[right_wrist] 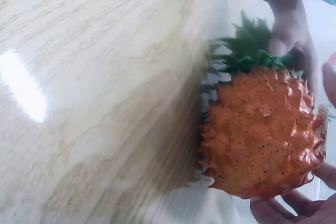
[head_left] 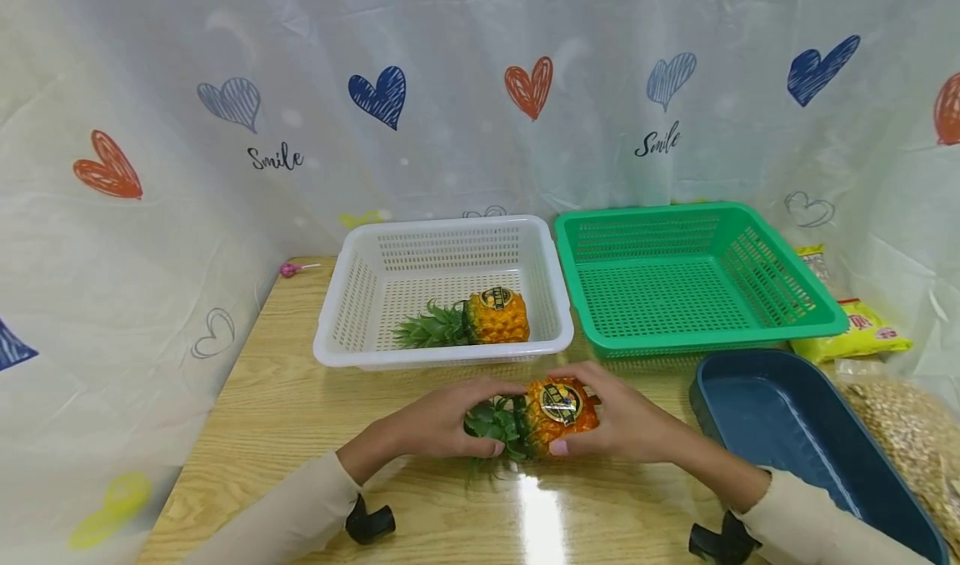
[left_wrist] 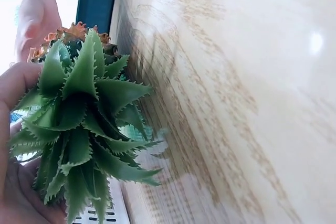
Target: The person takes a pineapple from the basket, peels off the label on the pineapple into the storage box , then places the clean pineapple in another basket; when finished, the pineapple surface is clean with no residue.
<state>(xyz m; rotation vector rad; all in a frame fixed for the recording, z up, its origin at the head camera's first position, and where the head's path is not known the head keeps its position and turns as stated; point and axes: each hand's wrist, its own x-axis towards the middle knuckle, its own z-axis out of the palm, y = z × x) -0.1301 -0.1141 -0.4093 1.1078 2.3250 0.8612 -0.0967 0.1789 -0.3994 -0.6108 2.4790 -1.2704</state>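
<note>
Held sideways between left hand [head_left: 450, 419] and right hand [head_left: 622, 415], low over the desk [head_left: 270, 415] and just in front of the white basket [head_left: 442, 355]: a pineapple [head_left: 532, 423], orange-bodied, green leaves [left_wrist: 79, 124] toward the left, a round dark label [head_left: 561, 402] facing up. Cannot tell for certain about contact with the desk. At the leafy end, left fingers part-curled, gripping the leaves with thumb on the near side and fingertips on the far side. At the other end, right fingers spread somewhat wider, gripping the orange body, thumb against the near side. Directly beyond, rising between the hands and a second pineapple [head_left: 495, 323] — the perforated near wall of the white basket. Inside that basket, lying on its side close to the wall, the second pineapple, leaves likewise to the left. Just to the right, rims close together, a green basket [head_left: 720, 336]. Nearer, beside the right forearm [head_left: 716, 465], a dark blue tray [head_left: 780, 415], partly covered by the beige sleeve [head_left: 810, 515]. Farther right, a yellow packet [head_left: 855, 338] at the green basket's corner, another packet [head_left: 813, 258] partly hidden behind the basket, and a clear bag of grain-like pieces [head_left: 903, 432] along the tray. Well apart, at the desk's far left corner, a pink lollipop [head_left: 288, 270]. Behind everything, a pale curtain [head_left: 465, 40] with printed hearts and "Smile" lettering.
</note>
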